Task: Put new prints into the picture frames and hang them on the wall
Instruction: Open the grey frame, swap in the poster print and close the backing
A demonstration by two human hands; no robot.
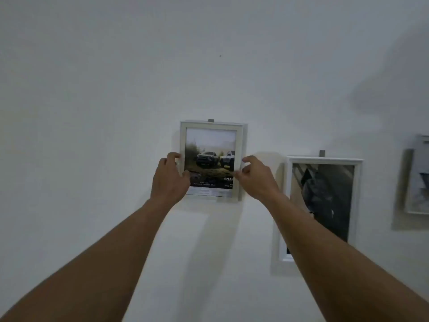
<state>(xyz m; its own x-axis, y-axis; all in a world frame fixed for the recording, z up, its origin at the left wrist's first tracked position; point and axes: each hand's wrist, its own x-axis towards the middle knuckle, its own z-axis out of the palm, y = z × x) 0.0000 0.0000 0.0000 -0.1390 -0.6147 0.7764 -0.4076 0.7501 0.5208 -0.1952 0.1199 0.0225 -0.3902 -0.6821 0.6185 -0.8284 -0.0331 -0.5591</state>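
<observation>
- We had the small white frame (212, 125) up against the wall (92, 112), above head height, with a grey hanger tab (210, 120) showing just over its top edge.
- Our left hand (170, 180) pinched the frame's left side rail, thumb on the front face near the print and the other digits curled round the outer edge.
- Our right hand (256, 176) pinched the right rail the same way, thumb and forefinger closed on the edge, the rest loosely bent.
- The print (210, 159) inside showed two vehicles on rough ground with a line of text beneath; it sat flat behind the glazing.
- We judged the frame light and stiff, easy for two hands, but its front pane likely fragile and smooth, so the side rails at mid-height were the right place to hold, clear of the glass.
- Whether the hanger had caught its nail we could not tell.
- To the right a larger white frame (358, 194) hung already on its own tab, and a third frame (417, 177) sat blurred at the edge.
</observation>
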